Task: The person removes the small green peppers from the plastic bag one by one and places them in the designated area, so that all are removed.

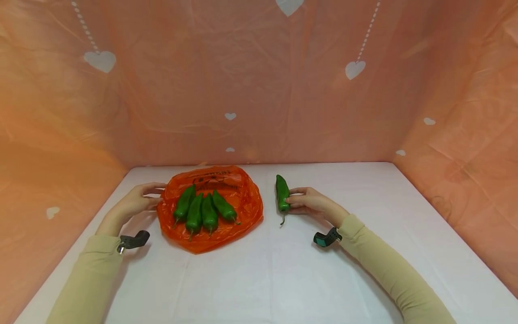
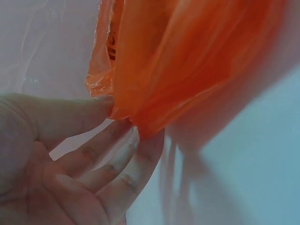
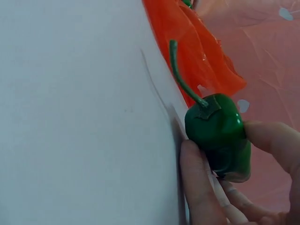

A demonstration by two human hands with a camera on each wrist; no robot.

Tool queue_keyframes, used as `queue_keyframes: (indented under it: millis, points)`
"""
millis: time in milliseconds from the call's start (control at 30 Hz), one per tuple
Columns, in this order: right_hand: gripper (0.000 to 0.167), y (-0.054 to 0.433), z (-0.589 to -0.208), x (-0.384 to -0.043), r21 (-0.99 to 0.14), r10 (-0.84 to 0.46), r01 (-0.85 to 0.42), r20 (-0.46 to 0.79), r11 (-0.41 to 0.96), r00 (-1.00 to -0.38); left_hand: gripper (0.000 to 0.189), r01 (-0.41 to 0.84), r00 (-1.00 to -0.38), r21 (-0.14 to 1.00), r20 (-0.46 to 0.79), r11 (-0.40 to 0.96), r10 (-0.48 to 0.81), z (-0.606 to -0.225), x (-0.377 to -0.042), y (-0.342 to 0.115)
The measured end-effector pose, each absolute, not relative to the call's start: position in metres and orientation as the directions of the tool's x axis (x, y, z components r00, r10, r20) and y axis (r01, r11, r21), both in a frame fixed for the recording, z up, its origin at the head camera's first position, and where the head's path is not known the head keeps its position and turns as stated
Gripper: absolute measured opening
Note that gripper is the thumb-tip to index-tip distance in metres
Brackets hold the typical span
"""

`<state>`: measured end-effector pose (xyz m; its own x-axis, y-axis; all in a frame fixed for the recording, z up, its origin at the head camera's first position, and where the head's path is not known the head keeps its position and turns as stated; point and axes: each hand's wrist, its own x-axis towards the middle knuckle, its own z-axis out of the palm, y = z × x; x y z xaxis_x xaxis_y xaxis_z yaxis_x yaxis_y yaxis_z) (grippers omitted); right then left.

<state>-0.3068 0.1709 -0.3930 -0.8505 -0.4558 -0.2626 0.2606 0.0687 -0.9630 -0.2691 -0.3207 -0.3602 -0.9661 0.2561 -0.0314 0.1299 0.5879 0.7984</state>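
An orange plastic bag lies spread on the white table, with several green peppers side by side on it, stems toward the near side. At its left edge my left hand pinches the bag's plastic between thumb and fingers. To the right of the bag, my right hand holds another green pepper between thumb and fingers, its curved stem pointing toward me. In the right wrist view this pepper is close over the table, fingertips on both sides of it.
The white tabletop extends in front of the bag and to the right. Orange sheeting with white hearts hangs behind the table and along both sides. A dark wrist camera sits on the right wrist, another on the left.
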Motion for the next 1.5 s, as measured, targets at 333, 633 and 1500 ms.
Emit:
queue_keyframes:
  millis: [333,633,1500]
  points:
    - [0.062,0.165,-0.389,-0.304,-0.954,-0.407,0.279,-0.299,0.110,-0.863,0.051,0.126,-0.962,0.823,-0.036,0.554,0.272,-0.363,-0.270,-0.323]
    - [0.060,0.161,-0.386,-0.304,-0.946,-0.386,0.290,-0.324,0.146,-0.863,0.051,0.134,-0.959,0.841,-0.024,0.524,0.284,-0.364,-0.272,-0.323]
    - [0.047,0.160,-0.380,-0.300,-0.936,-0.397,0.250,-0.334,0.248,-0.855,0.051,0.123,-0.964,0.829,-0.030,0.545,0.264,-0.364,-0.270,-0.324]
